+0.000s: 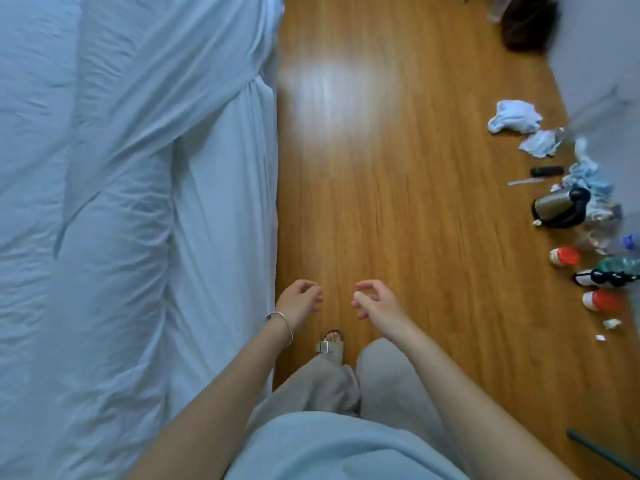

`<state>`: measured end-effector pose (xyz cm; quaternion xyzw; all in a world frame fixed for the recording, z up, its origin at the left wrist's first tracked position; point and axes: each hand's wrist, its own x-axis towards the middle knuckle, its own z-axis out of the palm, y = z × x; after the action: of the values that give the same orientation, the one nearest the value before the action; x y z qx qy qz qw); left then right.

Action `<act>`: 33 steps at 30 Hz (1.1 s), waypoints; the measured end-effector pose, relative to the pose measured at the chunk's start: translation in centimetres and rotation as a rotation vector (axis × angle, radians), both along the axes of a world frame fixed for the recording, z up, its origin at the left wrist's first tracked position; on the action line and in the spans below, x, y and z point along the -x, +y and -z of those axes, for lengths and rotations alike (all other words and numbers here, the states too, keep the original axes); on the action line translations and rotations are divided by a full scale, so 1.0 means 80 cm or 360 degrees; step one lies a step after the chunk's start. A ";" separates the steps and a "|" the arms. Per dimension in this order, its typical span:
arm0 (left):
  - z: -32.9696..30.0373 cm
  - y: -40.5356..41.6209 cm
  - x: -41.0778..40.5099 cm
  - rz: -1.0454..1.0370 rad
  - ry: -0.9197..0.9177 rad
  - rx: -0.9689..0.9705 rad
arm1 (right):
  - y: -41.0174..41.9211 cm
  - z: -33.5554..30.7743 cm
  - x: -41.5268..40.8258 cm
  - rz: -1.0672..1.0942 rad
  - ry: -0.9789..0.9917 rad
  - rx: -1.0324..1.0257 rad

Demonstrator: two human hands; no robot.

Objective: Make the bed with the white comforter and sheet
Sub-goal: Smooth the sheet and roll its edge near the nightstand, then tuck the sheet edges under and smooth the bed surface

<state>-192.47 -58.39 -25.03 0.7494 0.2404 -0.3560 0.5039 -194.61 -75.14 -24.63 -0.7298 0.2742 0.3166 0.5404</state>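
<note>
Left hand (300, 300), right hand (372, 301) near, loosely curled, holding nothing, over bare wooden floor (398, 188). Rumpled white comforter (114, 188) on bed left, white sheet (225, 237) hanging at bed's right edge. Red-capped bottles (564, 256), dark kettle (561, 208), white cloths (514, 116) right. No writing legible.

The bed (221, 237) lies left of the floor (398, 202), with bottles (564, 256) and cloths (514, 116) scattered along the floor's right edge
</note>
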 end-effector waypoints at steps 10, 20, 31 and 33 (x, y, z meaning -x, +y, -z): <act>-0.081 -0.157 -0.377 -0.0458 -0.0720 -0.0089 | -0.143 -0.080 -0.414 -0.0163 -0.0493 -0.0114; -0.113 -0.209 -0.658 -0.0697 -0.0617 -0.0057 | -0.179 -0.127 -0.768 -0.0714 -0.0576 -0.0139; -0.102 -0.155 -1.120 -0.0411 -0.0453 0.0109 | -0.164 -0.135 -1.185 -0.0893 -0.0619 0.0273; -0.114 -0.147 -1.204 -0.0344 -0.0457 0.0187 | -0.160 -0.144 -1.264 -0.0815 -0.0668 0.0304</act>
<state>-96.17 -70.16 -15.91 0.7315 0.2238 -0.2026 0.6113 -93.52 -87.93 -13.08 -0.8714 -0.0067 0.2579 0.4173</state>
